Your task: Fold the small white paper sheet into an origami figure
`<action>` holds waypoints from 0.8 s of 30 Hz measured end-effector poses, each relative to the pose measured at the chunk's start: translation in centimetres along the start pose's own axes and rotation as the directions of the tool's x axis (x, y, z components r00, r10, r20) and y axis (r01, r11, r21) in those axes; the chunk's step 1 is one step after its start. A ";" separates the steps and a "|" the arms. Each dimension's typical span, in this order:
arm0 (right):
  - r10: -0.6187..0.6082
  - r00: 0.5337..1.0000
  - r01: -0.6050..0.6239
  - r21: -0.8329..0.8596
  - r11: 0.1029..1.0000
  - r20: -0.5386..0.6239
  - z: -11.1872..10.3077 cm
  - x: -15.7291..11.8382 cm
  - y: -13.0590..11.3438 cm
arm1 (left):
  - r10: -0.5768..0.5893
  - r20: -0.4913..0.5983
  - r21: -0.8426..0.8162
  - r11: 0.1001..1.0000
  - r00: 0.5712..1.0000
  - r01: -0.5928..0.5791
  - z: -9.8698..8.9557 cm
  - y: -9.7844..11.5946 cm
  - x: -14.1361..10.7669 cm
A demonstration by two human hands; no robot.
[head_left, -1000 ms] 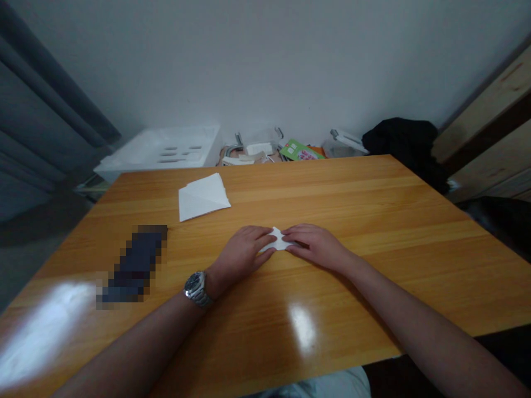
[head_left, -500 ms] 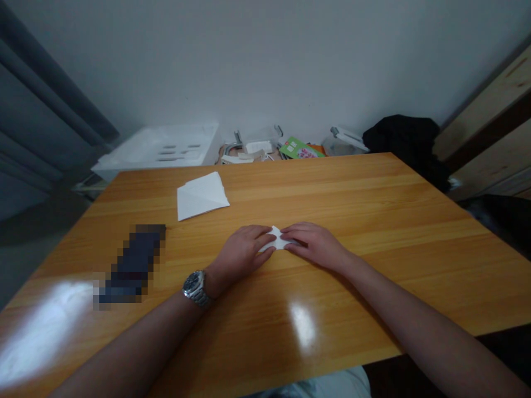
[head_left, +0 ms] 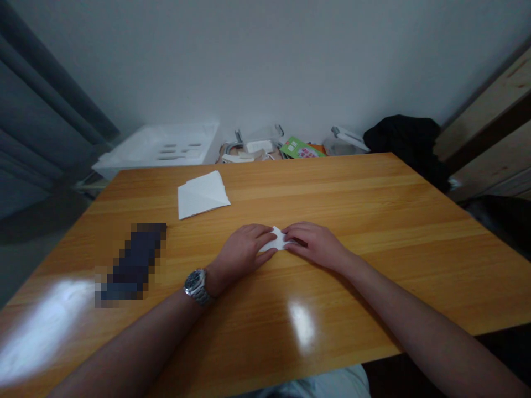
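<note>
A small piece of folded white paper [head_left: 279, 239] lies on the wooden table in front of me, mostly covered by my fingers. My left hand [head_left: 244, 249], with a metal watch [head_left: 197, 284] on its wrist, is closed on the paper's left side, fingertips on top and thumb at the near edge. From the other side, my right hand [head_left: 317, 244] grips the right part with bent fingers and thumb. Only the middle of the paper shows between the two hands, so its full shape is hidden.
Several white paper sheets [head_left: 202, 194] lie stacked at the back left of the table [head_left: 352, 190]. A dark pixelated object [head_left: 135, 262] rests on the left. Beyond the far edge are a white tray [head_left: 166, 146], a green booklet [head_left: 302, 148] and black cloth [head_left: 402, 138].
</note>
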State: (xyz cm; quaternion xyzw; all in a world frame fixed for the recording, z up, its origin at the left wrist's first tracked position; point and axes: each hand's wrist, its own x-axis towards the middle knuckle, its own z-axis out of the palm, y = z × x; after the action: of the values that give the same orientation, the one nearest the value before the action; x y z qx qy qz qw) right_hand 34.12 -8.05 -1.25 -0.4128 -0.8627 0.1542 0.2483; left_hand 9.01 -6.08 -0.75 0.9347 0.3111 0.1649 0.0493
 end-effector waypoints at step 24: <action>-0.012 1.000 0.012 0.133 0.991 -0.002 0.0 0.0 0.7 | 0.001 -0.008 -0.016 1.000 1.000 -0.002 0.2 -0.1 0.1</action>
State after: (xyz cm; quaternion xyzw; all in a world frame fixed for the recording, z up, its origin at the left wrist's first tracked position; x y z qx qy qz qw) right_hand 34.56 -7.58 -1.57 -0.3901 -0.8529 0.2096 0.2766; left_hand 9.09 -6.00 -0.92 0.9338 0.3092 0.1713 0.0554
